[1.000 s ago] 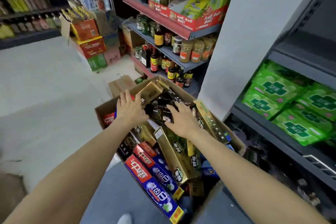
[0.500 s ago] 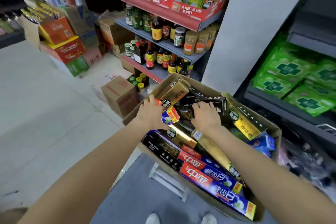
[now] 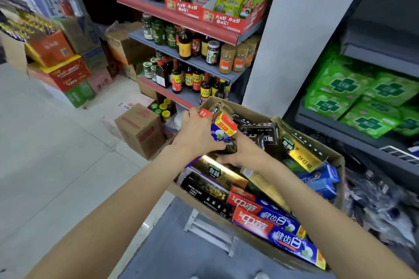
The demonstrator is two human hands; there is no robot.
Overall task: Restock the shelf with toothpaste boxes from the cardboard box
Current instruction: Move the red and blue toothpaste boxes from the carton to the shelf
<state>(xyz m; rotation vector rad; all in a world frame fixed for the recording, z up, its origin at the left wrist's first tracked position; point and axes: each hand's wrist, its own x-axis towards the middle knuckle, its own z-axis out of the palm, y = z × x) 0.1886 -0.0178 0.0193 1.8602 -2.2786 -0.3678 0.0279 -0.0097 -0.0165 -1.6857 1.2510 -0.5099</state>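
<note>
Two bare hands over an open cardboard box point(image 3: 337, 161) packed with toothpaste boxes, set on a grey surface point(image 3: 172, 244) with a white frame beneath. Left hand point(image 3: 195, 133) wrapped around a red-and-blue toothpaste box point(image 3: 223, 128), tilted end-up, its red and yellow end cap facing the camera; fingers point(image 3: 205, 113) curled over the far side. Right hand point(image 3: 242, 152) just beside, touching the left, palm down on a dark box point(image 3: 230, 146) and a gold toothpaste box point(image 3: 222, 172); cannot tell whether closed around anything or merely pressing flat. Both forearms reaching in from the bottom edge.

Inside the carton: black toothpaste boxes point(image 3: 260, 130) toward the far side, another gold box point(image 3: 299, 145) leaning against the right wall, light blue boxes point(image 3: 322, 176) near the right corner, two long red-and-blue boxes point(image 3: 272, 229) lying side by side along the near edge, a black one point(image 3: 204, 190) at the near left.

Right of the carton, a dark shelf point(image 3: 353, 133) carrying green packets point(image 3: 362, 97). Behind the carton, beyond a grey pillar point(image 3: 294, 41), shelves of sauce bottles point(image 3: 181, 75) and jars point(image 3: 226, 56). On the pale floor, a sealed brown carton point(image 3: 140, 127) and stacked red, orange and green cases point(image 3: 63, 68) further left.
</note>
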